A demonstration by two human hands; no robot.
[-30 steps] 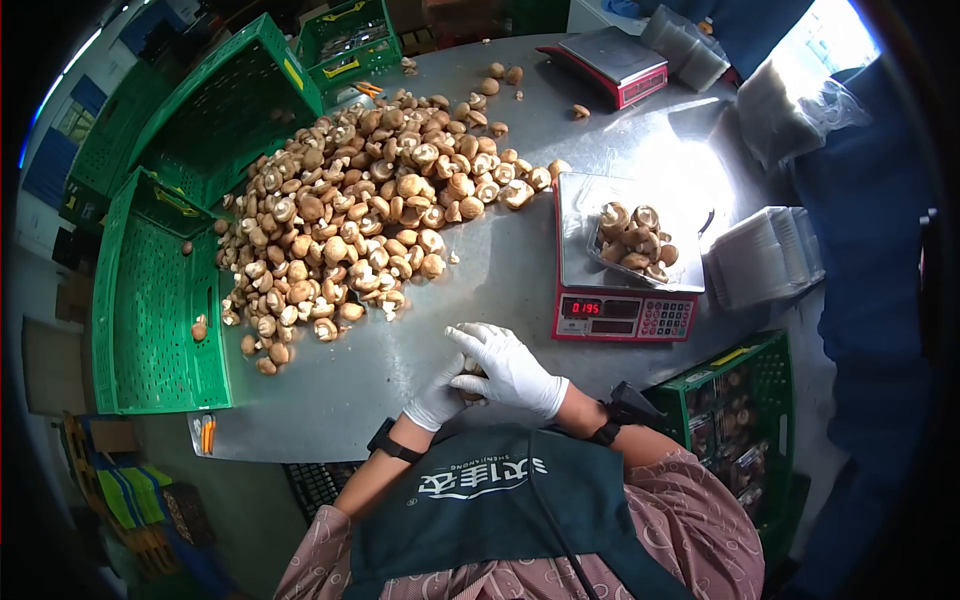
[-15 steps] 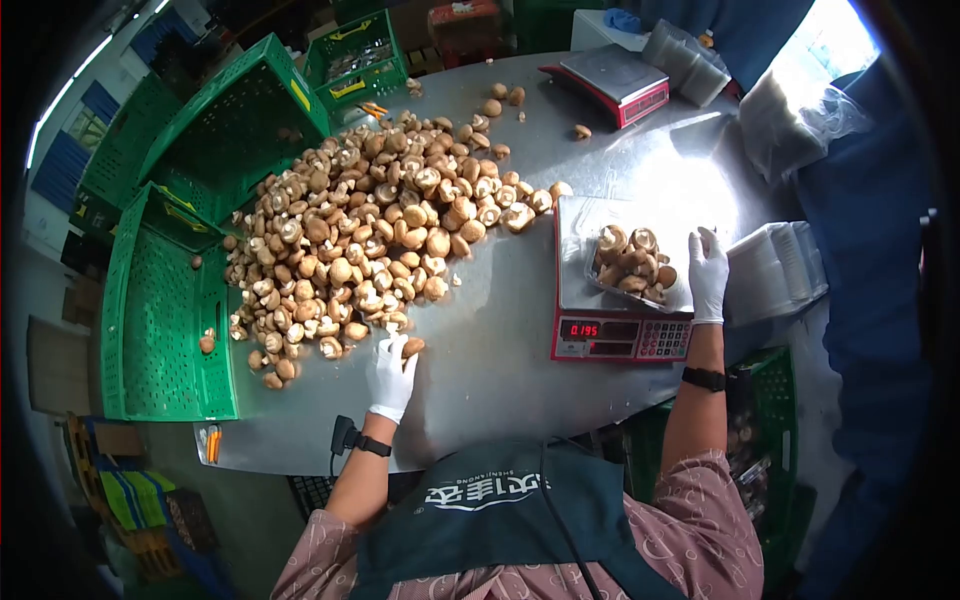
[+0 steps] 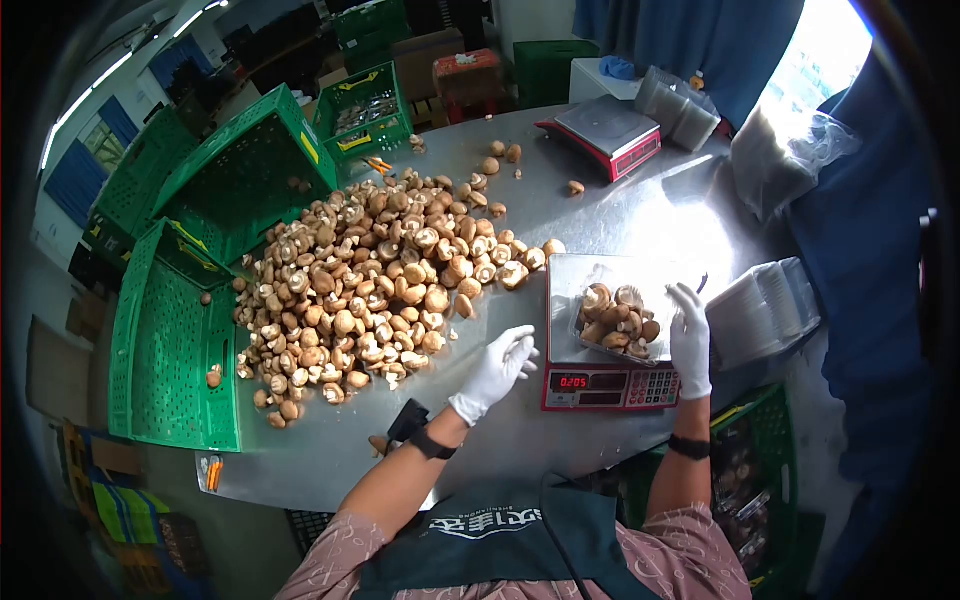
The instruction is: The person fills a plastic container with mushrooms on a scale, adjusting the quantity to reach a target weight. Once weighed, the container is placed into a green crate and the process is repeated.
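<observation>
My left hand (image 3: 497, 372), in a white glove, is over the bare metal between the mushroom pile and the scale. Its fingers point right and nothing shows in them. My right hand (image 3: 692, 345), also gloved, is at the right side of a clear plastic tray (image 3: 592, 345), fingers stretched up along its edge. Brown shiitake mushrooms (image 3: 618, 322) fill the tray, which stands on a red-and-silver digital scale (image 3: 565, 275) reading 0.205. A large shiitake pile (image 3: 350, 285) spreads to the left. One loose mushroom (image 3: 378, 444) lies by my left forearm.
Green crates (image 3: 175, 350) line the table's left side. Stacked clear trays (image 3: 765, 310) stand right of the scale. A second scale (image 3: 610, 130) and bagged trays (image 3: 775, 160) are at the back. Orange-handled cutters (image 3: 214, 473) lie at the front-left edge.
My left hand has left the pile's front edge and the mushroom at its fingers, moving right toward the scale. My right hand has moved closer to the tray. The reading rose from 0.195 to 0.205.
</observation>
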